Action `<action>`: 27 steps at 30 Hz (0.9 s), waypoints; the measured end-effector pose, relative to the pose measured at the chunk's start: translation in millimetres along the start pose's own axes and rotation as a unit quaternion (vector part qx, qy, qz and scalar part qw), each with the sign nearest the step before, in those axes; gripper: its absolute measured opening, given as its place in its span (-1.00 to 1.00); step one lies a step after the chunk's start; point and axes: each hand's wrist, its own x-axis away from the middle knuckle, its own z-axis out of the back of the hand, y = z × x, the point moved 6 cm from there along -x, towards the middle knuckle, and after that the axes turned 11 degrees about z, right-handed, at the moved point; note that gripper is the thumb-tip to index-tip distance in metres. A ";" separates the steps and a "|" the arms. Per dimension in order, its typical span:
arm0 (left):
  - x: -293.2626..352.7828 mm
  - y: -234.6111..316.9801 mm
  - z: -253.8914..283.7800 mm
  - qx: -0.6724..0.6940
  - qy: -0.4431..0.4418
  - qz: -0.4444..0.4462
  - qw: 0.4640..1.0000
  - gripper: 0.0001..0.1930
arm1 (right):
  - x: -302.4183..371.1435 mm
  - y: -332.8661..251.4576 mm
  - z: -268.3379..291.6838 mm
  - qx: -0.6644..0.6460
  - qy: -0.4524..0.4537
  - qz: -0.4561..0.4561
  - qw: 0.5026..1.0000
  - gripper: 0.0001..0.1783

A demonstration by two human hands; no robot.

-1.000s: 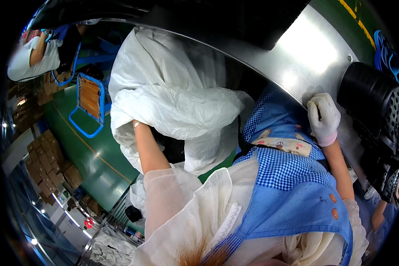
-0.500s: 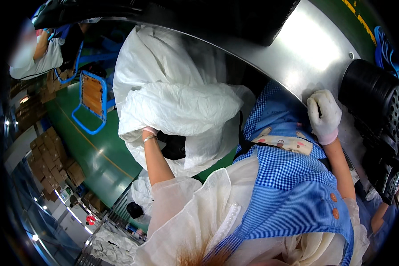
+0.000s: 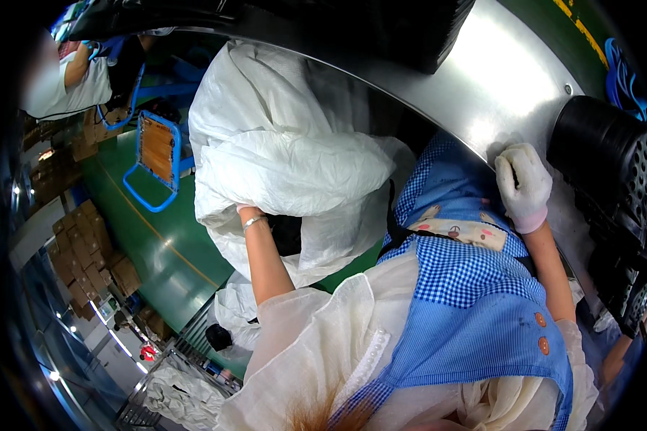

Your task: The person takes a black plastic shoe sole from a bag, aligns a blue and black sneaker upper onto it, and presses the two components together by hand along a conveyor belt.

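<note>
A baggy, crumpled white sack (image 3: 295, 169) lies around the nearer left hand (image 3: 243, 208), whose hidden grip cannot be told, while the white-gloved right hand (image 3: 523, 185), fingers curled together, rests well to its right.

Looking steeply down now, the head-worn left fisheye sits close above the blue apron (image 3: 467, 323), sweeping wide across green floor (image 3: 158, 251) left of it and tabletop (image 3: 507, 65) beyond.

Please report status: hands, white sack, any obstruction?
Left hand mostly hidden inside white sack. Right hand gloved, loosely curled at metal table. Sack blocks grip view.
</note>
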 end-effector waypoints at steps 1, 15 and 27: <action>1.6 2.2 0.0 0.007 0.000 -0.002 1.000 -0.57 | -0.1 0.2 0.1 -0.001 0.001 0.000 1.000 -0.94; 76.1 27.9 18.1 0.127 0.001 -0.050 0.991 -0.56 | 0.0 0.9 -5.4 -0.049 -0.016 -0.021 0.998 -0.97; 143.7 5.6 136.4 0.189 -0.116 0.004 0.975 -0.81 | 5.9 11.7 -13.2 -0.073 -0.022 -0.006 0.997 -0.93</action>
